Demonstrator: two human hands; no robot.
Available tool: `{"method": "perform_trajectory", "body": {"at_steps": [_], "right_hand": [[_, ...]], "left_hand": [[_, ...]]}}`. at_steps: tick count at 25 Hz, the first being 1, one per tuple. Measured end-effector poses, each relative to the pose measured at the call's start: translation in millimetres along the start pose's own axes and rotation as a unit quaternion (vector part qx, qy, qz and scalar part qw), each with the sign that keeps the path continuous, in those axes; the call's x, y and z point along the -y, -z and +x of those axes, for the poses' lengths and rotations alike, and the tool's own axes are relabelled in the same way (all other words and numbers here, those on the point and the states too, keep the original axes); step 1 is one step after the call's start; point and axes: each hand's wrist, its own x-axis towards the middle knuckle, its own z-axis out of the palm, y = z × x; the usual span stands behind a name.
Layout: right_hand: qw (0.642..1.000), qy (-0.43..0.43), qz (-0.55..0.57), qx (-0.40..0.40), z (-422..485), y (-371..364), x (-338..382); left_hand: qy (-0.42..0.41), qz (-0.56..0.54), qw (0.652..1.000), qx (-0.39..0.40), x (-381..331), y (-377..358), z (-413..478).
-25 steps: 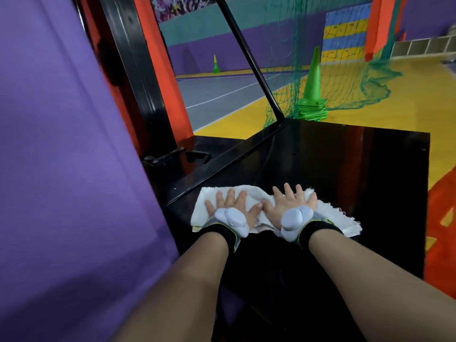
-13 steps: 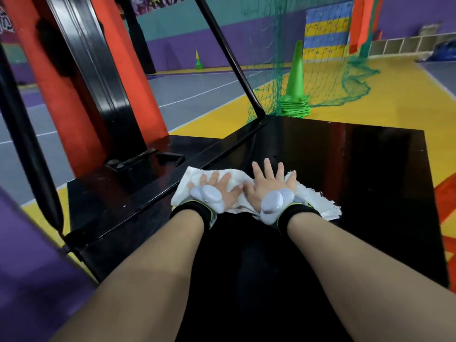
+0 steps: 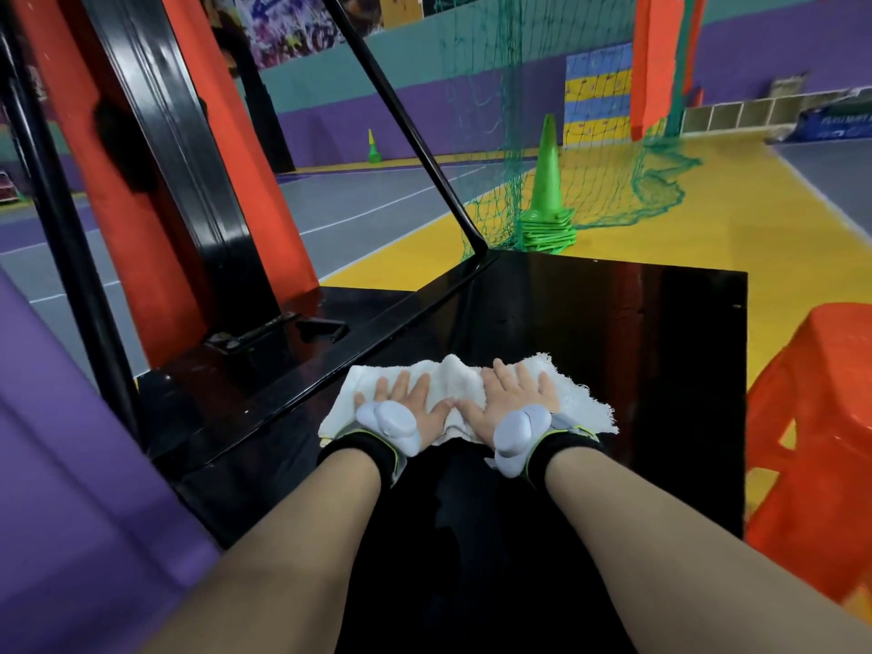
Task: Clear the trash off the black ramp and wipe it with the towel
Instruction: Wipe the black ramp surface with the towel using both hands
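A white towel (image 3: 571, 394) lies bunched on the glossy black ramp (image 3: 613, 323), near its middle. My left hand (image 3: 406, 403) presses flat on the towel's left half, fingers spread. My right hand (image 3: 514, 398) presses flat on the right half, beside the left one. Both wrists wear black bands with grey-white devices. I see no trash on the visible part of the ramp.
A black frame with a diagonal bar (image 3: 406, 125) and orange padded post (image 3: 226, 134) borders the ramp's left. Purple padding (image 3: 61, 464) fills the near left. An orange plastic stool (image 3: 811, 436) stands at the right. A green cone stack (image 3: 547, 200) and netting lie beyond.
Both hands have pushed the towel a little forward and to the right across the ramp, and it has bunched up between them. The view has swung right, bringing the orange stool in.
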Motion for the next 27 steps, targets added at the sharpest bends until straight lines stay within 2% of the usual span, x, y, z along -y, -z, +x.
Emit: {"method": "perform_trajectory", "body": {"at_steps": [6,12,17,27], "right_hand": [[0.998,-0.056,0.035,0.026,-26.0,22.7,-57.4],[0.992,-0.117,0.038,0.031,-81.1,46.2,-93.7],[0.99,-0.136,0.03,0.032,-122.7,51.4,-97.7],[0.988,-0.143,0.03,0.04,-198.6,72.1,-87.8]], "left_hand": [[0.002,0.004,1.0,-0.012,-32.4,-10.2,-9.7],[-0.089,0.009,0.996,-0.006,-93.5,-19.0,-43.1],[-0.136,0.018,0.99,-0.021,-92.1,-21.5,-74.6],[-0.129,-0.009,0.991,0.021,-71.1,-23.7,-116.6]]}}
